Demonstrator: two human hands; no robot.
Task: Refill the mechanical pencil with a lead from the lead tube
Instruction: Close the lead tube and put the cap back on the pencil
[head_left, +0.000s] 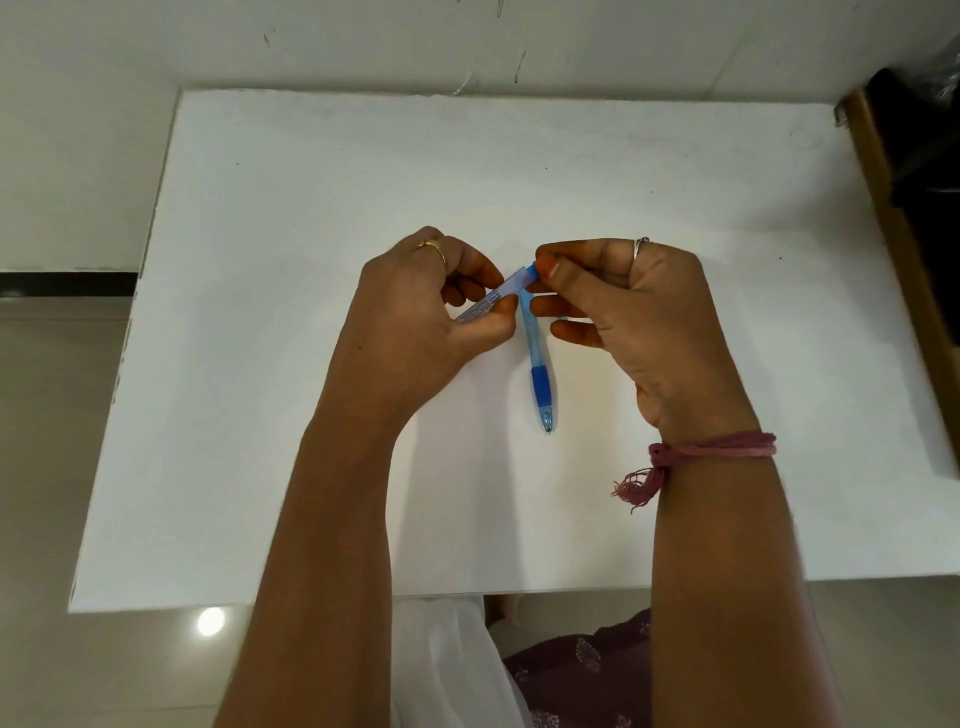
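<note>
At the centre of the frame the left hand (415, 306) pinches a slim, flat-sided lead tube (493, 301) between thumb and curled fingers. The tube is pale, translucent plastic with a white label of fine print, and it slants up toward the right. Its blue cap (531, 271) is nipped between the thumb and forefinger of the right hand (623, 312), whose other fingers reach leftward, loosely bent, below the cap. Whether the cap is on or off the tube cannot be told.

Just below the two hands the pencil (540, 374) lies flat on the table (311, 415), running down the middle of the frame with its tip toward the bottom edge. Its barrel is clear blue plastic, with a darker ribbed blue grip near the tapered tip; its upper end passes under the tube and fingers.

The table is a smooth, matt white board with a few small dark specks. A gold ring (435, 250) sits on the left hand, a silver ring (640, 245) on the right, and a frayed pink thread band (711, 448) wraps the right wrist. At the right edge stands a brown box (904, 228) with black plastic inside.
</note>
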